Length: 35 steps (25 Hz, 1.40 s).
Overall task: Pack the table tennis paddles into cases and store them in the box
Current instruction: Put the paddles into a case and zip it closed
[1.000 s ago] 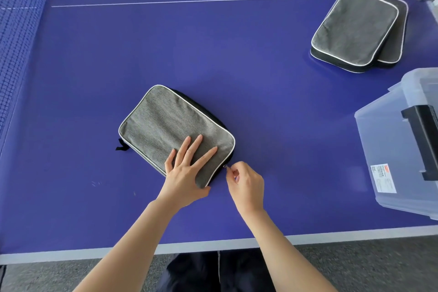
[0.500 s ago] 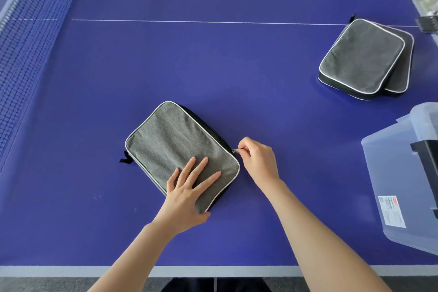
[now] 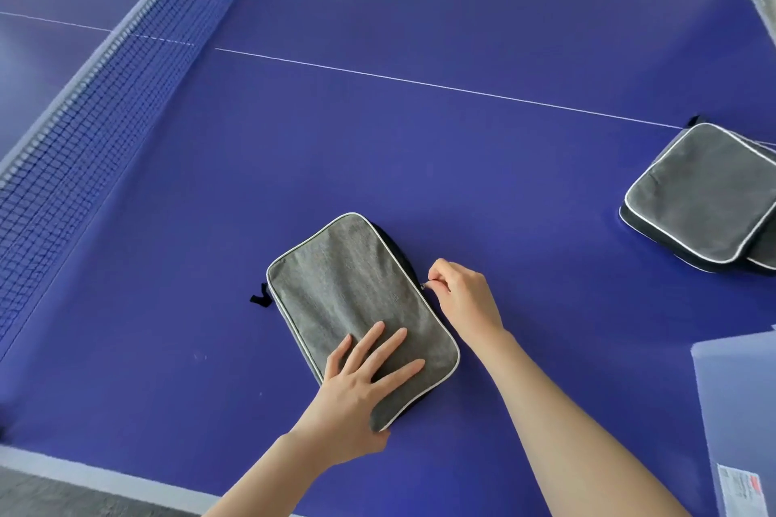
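Near the table's (image 3: pixel 420 147) front edge, my flat left hand (image 3: pixel 361 384) pins the case (image 3: pixel 348 290); my right hand (image 3: pixel 464 300) pinches its zipper (image 3: pixel 425 286); zipping looks unfinished, boxing undone.

A table tennis room: blue table (image 3: pixel 420 147) fills the frame, net (image 3: pixel 84 130) upper left, grey carpet (image 3: pixel 63 495) lower left.

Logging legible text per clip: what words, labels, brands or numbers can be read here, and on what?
On the clear storage box, a sticker: white with a red patch, print too blurred to read.
No text visible on the near grey paddle case, the stacked grey cases or the table tennis table.
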Each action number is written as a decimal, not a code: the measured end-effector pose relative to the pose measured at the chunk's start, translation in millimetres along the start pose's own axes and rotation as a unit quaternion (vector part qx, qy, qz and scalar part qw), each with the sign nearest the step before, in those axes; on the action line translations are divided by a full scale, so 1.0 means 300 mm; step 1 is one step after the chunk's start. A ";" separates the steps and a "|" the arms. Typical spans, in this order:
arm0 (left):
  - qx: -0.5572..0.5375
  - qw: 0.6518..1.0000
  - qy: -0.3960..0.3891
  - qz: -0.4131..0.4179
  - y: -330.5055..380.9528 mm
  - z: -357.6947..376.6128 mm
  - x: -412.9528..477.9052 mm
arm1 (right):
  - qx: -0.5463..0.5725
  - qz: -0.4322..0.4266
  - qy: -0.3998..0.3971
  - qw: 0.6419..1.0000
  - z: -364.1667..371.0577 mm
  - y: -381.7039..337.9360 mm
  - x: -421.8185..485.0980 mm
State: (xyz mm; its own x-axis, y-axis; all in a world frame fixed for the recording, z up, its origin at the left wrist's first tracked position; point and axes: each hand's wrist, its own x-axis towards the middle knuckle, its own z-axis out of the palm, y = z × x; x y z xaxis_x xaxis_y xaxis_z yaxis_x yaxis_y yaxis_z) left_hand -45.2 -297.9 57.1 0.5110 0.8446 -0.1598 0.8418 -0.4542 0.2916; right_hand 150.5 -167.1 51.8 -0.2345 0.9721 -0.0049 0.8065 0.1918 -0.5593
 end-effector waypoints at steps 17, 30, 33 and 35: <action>-0.626 0.439 0.220 -0.606 -0.218 -0.162 0.108 | 0.166 0.174 -0.040 0.970 0.000 -0.083 0.084; -0.709 0.413 0.265 -0.506 -0.216 -0.211 0.133 | 0.194 0.263 -0.043 0.944 -0.025 -0.079 0.097; -0.725 0.425 0.269 -0.471 -0.197 -0.241 0.132 | 0.207 0.284 -0.025 0.936 -0.058 -0.083 0.087; -0.738 0.437 0.269 -0.439 -0.180 -0.271 0.125 | 0.251 0.287 -0.011 0.924 -0.101 -0.086 0.076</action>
State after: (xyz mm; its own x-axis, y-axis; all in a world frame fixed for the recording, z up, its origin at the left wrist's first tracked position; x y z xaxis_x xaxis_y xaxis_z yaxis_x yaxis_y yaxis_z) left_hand -85.6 -218.6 112.0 -0.3449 0.6351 -0.6912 -0.5579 0.4534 0.6951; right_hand 140.8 -145.7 91.3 0.1391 0.8899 -0.4345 0.4486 -0.4478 -0.7735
